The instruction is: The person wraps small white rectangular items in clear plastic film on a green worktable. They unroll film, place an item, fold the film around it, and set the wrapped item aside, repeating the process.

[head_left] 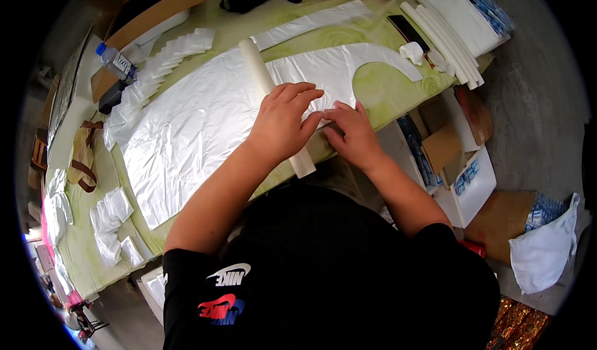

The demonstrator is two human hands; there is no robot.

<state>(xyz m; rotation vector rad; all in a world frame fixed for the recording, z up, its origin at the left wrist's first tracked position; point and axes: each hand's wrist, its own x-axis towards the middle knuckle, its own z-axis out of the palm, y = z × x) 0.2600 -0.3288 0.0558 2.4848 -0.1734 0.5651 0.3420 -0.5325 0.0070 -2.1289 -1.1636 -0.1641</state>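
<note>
A large silvery-white plastic film sheet (180, 132) lies spread on the table, with a curved cut-out at its right end. Across it rests a pale tube (251, 57), slanting from the far side to the near table edge. My left hand (283, 120) lies over the tube and the film beside it, fingers stretched and apart. Close against its thumb, my right hand (356, 133) touches the film near the table's front edge; its fingers are slightly bent, the thumb held apart. Neither hand visibly grips anything. The tube's middle is hidden under my left hand.
Folded clear plastic packets (165, 60) line the table's far left, with more packets (109, 222) nearer. A bottle (117, 60), a bag (84, 154), a phone (407, 32) and several white tubes (444, 42) lie around. Open boxes (444, 144) stand below right.
</note>
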